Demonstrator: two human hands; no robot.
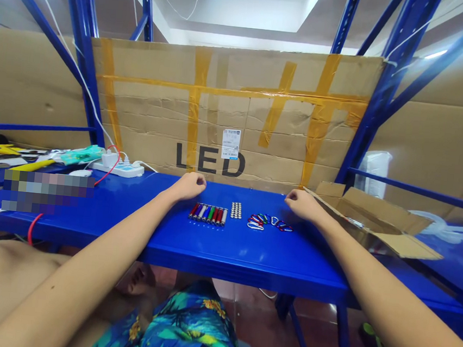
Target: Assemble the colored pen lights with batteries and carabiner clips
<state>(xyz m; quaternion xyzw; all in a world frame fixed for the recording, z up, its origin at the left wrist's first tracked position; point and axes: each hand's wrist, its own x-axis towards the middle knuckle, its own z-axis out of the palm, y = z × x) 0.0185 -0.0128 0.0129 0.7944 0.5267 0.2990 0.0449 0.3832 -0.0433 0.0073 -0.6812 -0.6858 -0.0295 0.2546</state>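
My left hand [191,186] rests on the blue table at the far left of a row of small metal tubes, like mini flashlights [210,215], in red, blue, green, purple and silver. Its fingers are curled in, and no object shows in them. To the right of the tubes, button cells [236,210] lie in a tight grid. Beyond these is a loose group of coloured carabiners [274,221]. My right hand [303,204], likewise closed with nothing visible in it, lies just behind and right of the carabiners. Neither hand touches the small parts.
An open cardboard box [379,212] stands right, beside my right forearm. A white power strip [123,169] with cables and assorted tools lie left. Behind the table [224,249] rises a taped cardboard panel [150,116] marked LED. Blue rack posts [375,100] flank it.
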